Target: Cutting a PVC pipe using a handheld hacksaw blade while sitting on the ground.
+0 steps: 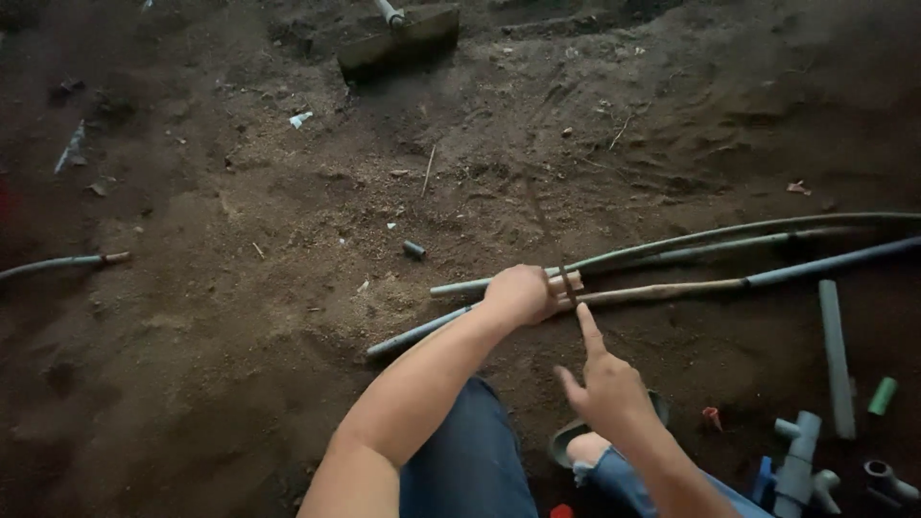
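I am crouched over bare dirt ground. My left hand (521,293) is closed around a long mud-stained pipe (672,289) that runs from lower left to the right edge. My right hand (602,379) hovers just below it, index finger stretched up toward the pipe near a dark mark, holding nothing. Two more long thin pipes (729,233) lie beside it, curving to the far right.
Short grey pipe piece (836,357), a green fitting (882,395), grey pipe fittings (798,460) and a small red piece (712,416) lie at lower right. A hoe blade (399,40) rests at the top. Another pipe end (59,262) lies at left.
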